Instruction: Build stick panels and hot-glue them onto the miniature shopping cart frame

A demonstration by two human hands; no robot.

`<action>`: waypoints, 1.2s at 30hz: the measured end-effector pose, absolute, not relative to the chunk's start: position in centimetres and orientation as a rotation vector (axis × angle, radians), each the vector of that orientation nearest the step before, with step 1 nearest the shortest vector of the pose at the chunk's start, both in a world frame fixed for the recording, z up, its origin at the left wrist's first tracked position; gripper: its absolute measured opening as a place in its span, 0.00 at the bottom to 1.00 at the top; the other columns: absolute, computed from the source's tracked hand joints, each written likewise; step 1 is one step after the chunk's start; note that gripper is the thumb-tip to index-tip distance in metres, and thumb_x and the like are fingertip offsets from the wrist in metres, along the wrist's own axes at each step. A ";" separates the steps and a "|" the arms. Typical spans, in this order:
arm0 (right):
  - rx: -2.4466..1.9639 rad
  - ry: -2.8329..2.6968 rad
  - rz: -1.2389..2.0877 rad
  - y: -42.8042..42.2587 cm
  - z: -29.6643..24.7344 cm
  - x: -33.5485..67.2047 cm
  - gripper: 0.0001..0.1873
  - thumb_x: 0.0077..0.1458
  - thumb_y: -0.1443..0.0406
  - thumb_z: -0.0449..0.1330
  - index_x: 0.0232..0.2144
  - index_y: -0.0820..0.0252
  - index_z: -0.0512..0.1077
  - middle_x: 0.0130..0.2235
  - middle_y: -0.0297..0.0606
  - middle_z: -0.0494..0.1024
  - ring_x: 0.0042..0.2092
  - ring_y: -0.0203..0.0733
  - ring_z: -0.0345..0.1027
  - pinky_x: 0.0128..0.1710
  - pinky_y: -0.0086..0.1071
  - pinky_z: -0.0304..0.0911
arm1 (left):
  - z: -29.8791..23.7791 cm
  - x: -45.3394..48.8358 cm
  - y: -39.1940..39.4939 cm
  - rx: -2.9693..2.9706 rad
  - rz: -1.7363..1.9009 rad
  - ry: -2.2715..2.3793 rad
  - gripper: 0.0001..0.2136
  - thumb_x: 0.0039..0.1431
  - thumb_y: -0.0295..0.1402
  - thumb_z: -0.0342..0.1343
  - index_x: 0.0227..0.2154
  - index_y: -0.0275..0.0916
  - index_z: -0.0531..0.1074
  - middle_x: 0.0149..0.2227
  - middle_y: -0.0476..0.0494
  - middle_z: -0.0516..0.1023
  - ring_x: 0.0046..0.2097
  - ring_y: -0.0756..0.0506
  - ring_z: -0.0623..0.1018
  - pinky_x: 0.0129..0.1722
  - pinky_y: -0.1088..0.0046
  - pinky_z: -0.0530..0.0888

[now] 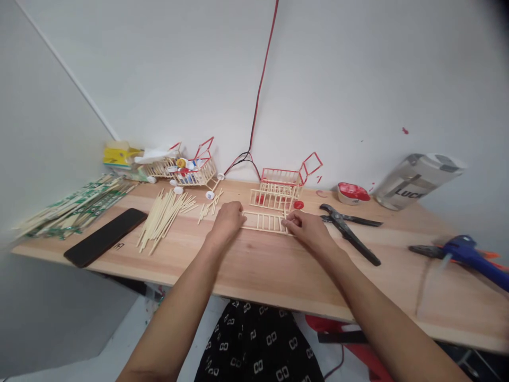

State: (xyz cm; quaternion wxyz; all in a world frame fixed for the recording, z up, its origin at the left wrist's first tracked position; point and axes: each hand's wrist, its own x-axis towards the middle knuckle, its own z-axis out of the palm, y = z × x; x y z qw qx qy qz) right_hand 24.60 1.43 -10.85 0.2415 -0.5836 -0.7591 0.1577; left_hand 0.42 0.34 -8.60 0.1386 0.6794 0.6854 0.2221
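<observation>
A far-left cart (205,175) holds bottle caps (184,165); a far-right tub (349,201), something red (353,189). Over the wooden surface (254,260), left fingers (239,211) and right fingers (293,219) pinch a stick frame (269,222).

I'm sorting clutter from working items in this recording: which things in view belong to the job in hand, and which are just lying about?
Likely in the job: stick frame, held by left hand and right hand; loose sticks; short sticks; red-edged stick cart; pliers.

Probably just lying about: black phone; grey-white container.
</observation>
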 end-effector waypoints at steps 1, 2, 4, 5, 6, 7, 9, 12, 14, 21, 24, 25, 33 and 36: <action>-1.593 -2.076 0.429 1.4 -10.8 24.6 0.13 0.53 0.55 0.56 0.30 0.57 0.72 0.27 0.34 0.76 0.30 0.38 0.67 0.29 0.29 0.52 | -8.6 0.4 0.3 1.959 0.646 1.977 0.08 0.50 0.25 0.57 0.35 0.34 0.75 0.34 0.40 0.79 0.37 0.45 0.75 0.37 0.72 0.68; -1.590 -2.076 0.428 1.4 -10.8 24.6 0.13 0.53 0.55 0.56 0.30 0.57 0.72 0.27 0.34 0.76 0.30 0.38 0.66 0.29 0.29 0.52 | -8.6 0.4 0.3 1.955 0.650 1.974 0.08 0.50 0.25 0.57 0.35 0.34 0.75 0.34 0.40 0.79 0.37 0.45 0.75 0.37 0.72 0.68; -1.574 -2.081 0.428 1.4 -10.7 24.8 0.13 0.55 0.55 0.54 0.29 0.58 0.72 0.27 0.34 0.75 0.29 0.38 0.65 0.29 0.29 0.52 | -8.6 0.3 0.3 1.954 0.657 1.971 0.09 0.50 0.24 0.56 0.35 0.34 0.75 0.34 0.41 0.79 0.37 0.45 0.75 0.37 0.73 0.68; -1.556 -2.089 0.429 1.4 -10.7 24.8 0.14 0.55 0.56 0.53 0.27 0.58 0.71 0.26 0.35 0.74 0.29 0.37 0.65 0.29 0.29 0.52 | -8.7 0.3 0.4 1.959 0.659 1.969 0.09 0.50 0.24 0.56 0.35 0.34 0.75 0.33 0.41 0.79 0.37 0.45 0.75 0.37 0.73 0.68; -1.538 -2.100 0.431 1.4 -10.6 24.9 0.15 0.56 0.56 0.52 0.26 0.58 0.70 0.26 0.35 0.74 0.29 0.37 0.64 0.29 0.29 0.52 | -8.7 0.3 0.4 1.967 0.659 1.967 0.09 0.50 0.24 0.56 0.35 0.34 0.75 0.33 0.41 0.79 0.37 0.45 0.75 0.37 0.73 0.68; -1.520 -2.112 0.432 1.4 -10.6 25.0 0.16 0.57 0.56 0.51 0.24 0.59 0.69 0.25 0.34 0.73 0.28 0.37 0.63 0.29 0.29 0.52 | -8.8 0.2 0.4 1.974 0.660 1.967 0.09 0.50 0.24 0.55 0.35 0.34 0.75 0.33 0.42 0.79 0.37 0.45 0.75 0.37 0.72 0.68; -1.496 -2.124 0.447 1.4 -10.5 25.1 0.17 0.57 0.56 0.50 0.22 0.59 0.67 0.23 0.34 0.71 0.28 0.37 0.62 0.29 0.29 0.51 | -8.9 0.2 0.5 1.988 0.667 1.968 0.09 0.50 0.24 0.54 0.35 0.34 0.75 0.32 0.41 0.78 0.37 0.45 0.75 0.38 0.72 0.68; -1.479 -2.122 0.495 1.3 -10.3 25.2 0.16 0.55 0.56 0.51 0.21 0.59 0.67 0.23 0.34 0.71 0.27 0.37 0.62 0.28 0.29 0.51 | -9.0 0.0 0.7 1.993 0.684 1.992 0.11 0.50 0.24 0.53 0.36 0.35 0.76 0.33 0.41 0.79 0.37 0.44 0.76 0.39 0.71 0.69; -1.460 -2.126 0.512 1.1 -10.2 25.1 0.16 0.54 0.56 0.52 0.21 0.59 0.66 0.23 0.34 0.71 0.27 0.36 0.61 0.28 0.29 0.51 | -9.0 -0.1 0.7 1.984 0.707 2.015 0.11 0.50 0.24 0.53 0.37 0.35 0.76 0.33 0.41 0.79 0.38 0.44 0.76 0.40 0.71 0.69; -1.467 -2.217 0.644 0.7 -9.2 25.9 0.14 0.52 0.55 0.55 0.27 0.58 0.74 0.24 0.33 0.72 0.27 0.36 0.61 0.26 0.29 0.51 | -8.6 -0.5 0.5 1.969 0.704 2.059 0.11 0.51 0.25 0.53 0.37 0.35 0.77 0.34 0.40 0.79 0.38 0.43 0.76 0.40 0.70 0.69; -1.481 -2.252 0.673 0.5 -8.5 26.3 0.14 0.52 0.56 0.55 0.26 0.58 0.75 0.25 0.33 0.73 0.27 0.36 0.62 0.26 0.29 0.52 | -8.5 -0.4 0.4 1.995 0.671 2.022 0.11 0.52 0.27 0.54 0.37 0.35 0.77 0.35 0.39 0.80 0.39 0.43 0.77 0.41 0.70 0.69; -1.497 -2.245 0.655 0.5 -8.4 26.4 0.14 0.52 0.56 0.55 0.25 0.58 0.74 0.25 0.33 0.73 0.27 0.36 0.63 0.26 0.29 0.52 | -8.4 -0.4 0.4 1.990 0.662 2.019 0.11 0.52 0.27 0.54 0.37 0.35 0.78 0.36 0.38 0.80 0.40 0.43 0.77 0.42 0.70 0.69; -1.453 -2.158 0.542 0.8 -9.6 25.8 0.11 0.49 0.57 0.58 0.24 0.58 0.74 0.22 0.32 0.72 0.26 0.35 0.62 0.25 0.28 0.51 | -8.4 -1.2 0.3 1.987 0.808 1.980 0.17 0.53 0.25 0.51 0.43 0.37 0.78 0.39 0.40 0.81 0.43 0.44 0.77 0.46 0.69 0.70; -1.405 -2.179 0.566 0.8 -10.1 25.5 0.11 0.50 0.57 0.58 0.25 0.58 0.73 0.24 0.32 0.73 0.27 0.35 0.62 0.26 0.28 0.51 | -8.6 -1.2 0.3 2.047 0.798 1.883 0.17 0.53 0.25 0.52 0.44 0.37 0.78 0.42 0.39 0.81 0.44 0.43 0.77 0.48 0.69 0.69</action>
